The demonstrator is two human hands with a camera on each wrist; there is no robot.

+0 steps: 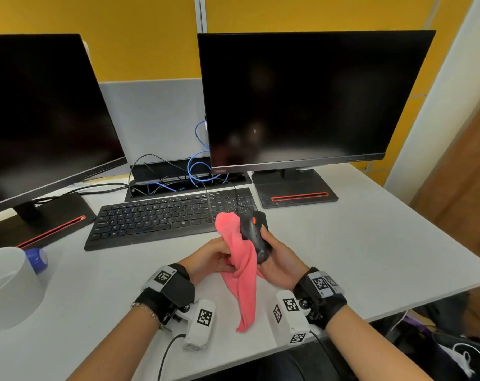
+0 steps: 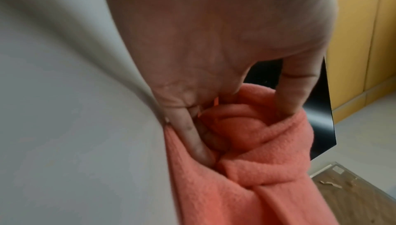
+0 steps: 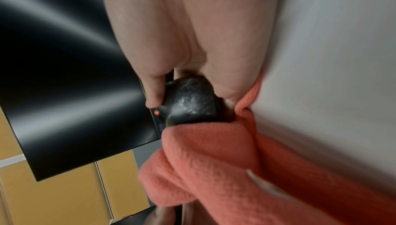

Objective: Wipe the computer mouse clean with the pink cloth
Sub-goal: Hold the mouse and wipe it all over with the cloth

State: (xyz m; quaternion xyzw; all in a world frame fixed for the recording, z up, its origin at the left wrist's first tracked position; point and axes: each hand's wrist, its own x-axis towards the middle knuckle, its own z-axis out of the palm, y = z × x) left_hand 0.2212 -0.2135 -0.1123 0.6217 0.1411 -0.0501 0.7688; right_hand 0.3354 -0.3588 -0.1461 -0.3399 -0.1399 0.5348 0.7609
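Observation:
A black computer mouse (image 1: 254,235) with an orange scroll wheel is lifted above the white desk (image 1: 370,243), gripped from the right by my right hand (image 1: 275,257). My left hand (image 1: 214,257) holds the pink cloth (image 1: 243,273), bunched against the mouse's left side, with a long tail hanging down toward the desk's front edge. In the right wrist view the mouse (image 3: 189,101) sits between thumb and fingers with the cloth (image 3: 214,161) pressed below it. In the left wrist view my fingers curl into folds of the cloth (image 2: 246,152).
A black keyboard (image 1: 164,218) lies just beyond the hands. Two dark monitors (image 1: 310,97) stand at the back on bases, with cables between them. A white roll (image 1: 10,284) and a blue cap (image 1: 36,259) sit at the left.

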